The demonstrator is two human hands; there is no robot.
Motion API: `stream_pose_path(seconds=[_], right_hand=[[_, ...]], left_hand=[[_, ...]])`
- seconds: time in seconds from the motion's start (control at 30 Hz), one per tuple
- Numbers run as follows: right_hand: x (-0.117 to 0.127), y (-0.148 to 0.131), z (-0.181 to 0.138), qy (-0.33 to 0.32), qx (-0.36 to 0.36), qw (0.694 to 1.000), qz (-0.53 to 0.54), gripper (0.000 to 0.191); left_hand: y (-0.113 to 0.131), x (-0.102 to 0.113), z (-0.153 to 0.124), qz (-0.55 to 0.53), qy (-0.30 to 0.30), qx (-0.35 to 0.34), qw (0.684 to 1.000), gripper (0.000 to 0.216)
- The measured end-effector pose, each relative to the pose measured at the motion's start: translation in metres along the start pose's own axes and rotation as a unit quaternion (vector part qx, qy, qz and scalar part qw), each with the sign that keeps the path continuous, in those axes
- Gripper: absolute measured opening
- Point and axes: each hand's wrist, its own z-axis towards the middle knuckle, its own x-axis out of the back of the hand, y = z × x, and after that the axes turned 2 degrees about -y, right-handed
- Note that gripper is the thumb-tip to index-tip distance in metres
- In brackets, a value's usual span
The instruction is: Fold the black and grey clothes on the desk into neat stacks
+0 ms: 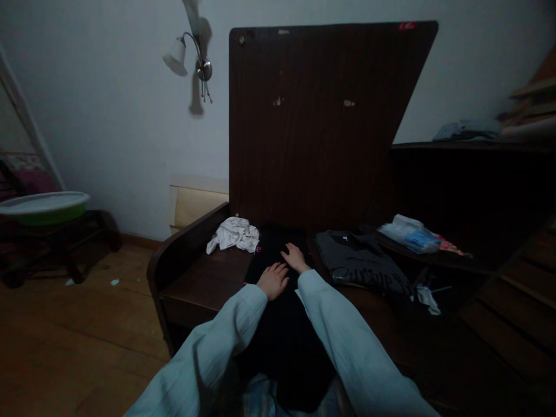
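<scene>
A black garment [278, 324] with a bit of pink lettering is laid out on the dark wooden desk, its near end hanging toward my lap. My left hand [273, 281] rests flat on it, fingers stretched out. Just beyond and to the right, my right hand [295, 258] lies on the same cloth with its fingers apart. Neither hand grips anything. To the left of the garment sits a crumpled white cloth [234, 234]. On the right is a folded dark grey shirt [360, 260] with black lettering.
A dark upright panel [313, 127] stands behind the desk [195, 281]. Plastic packets [410, 233] lie on a shelf at right, above a small white item [429, 299]. Far left, a green basin [47, 211] rests on a stool. A lamp [176, 57] hangs on the wall.
</scene>
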Motion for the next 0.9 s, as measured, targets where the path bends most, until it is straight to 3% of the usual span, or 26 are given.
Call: stream_pose_path(seconds=[0.27, 0.57, 0.73, 0.9], right_hand=[[-0.005, 0.000, -0.009, 0.015, 0.065, 0.998, 0.007, 0.046], [0.005, -0.001, -0.018, -0.113, 0.076, 0.989, 0.056, 0.049], [0.014, 0.001, -0.066, -0.142, 0.124, 0.976, 0.108, 0.062], [0.023, 0.028, -0.137, -0.162, 0.192, 0.962, 0.109, 0.071]], left_hand=[[0.002, 0.004, 0.000, 0.003, -0.015, 0.006, 1.000, 0.036], [0.002, 0.007, 0.001, 0.003, -0.047, 0.003, 0.999, 0.039], [0.001, 0.005, 0.003, -0.004, -0.064, 0.010, 0.998, 0.041], [0.000, 0.004, 0.003, -0.021, -0.070, 0.009, 0.997, 0.044]])
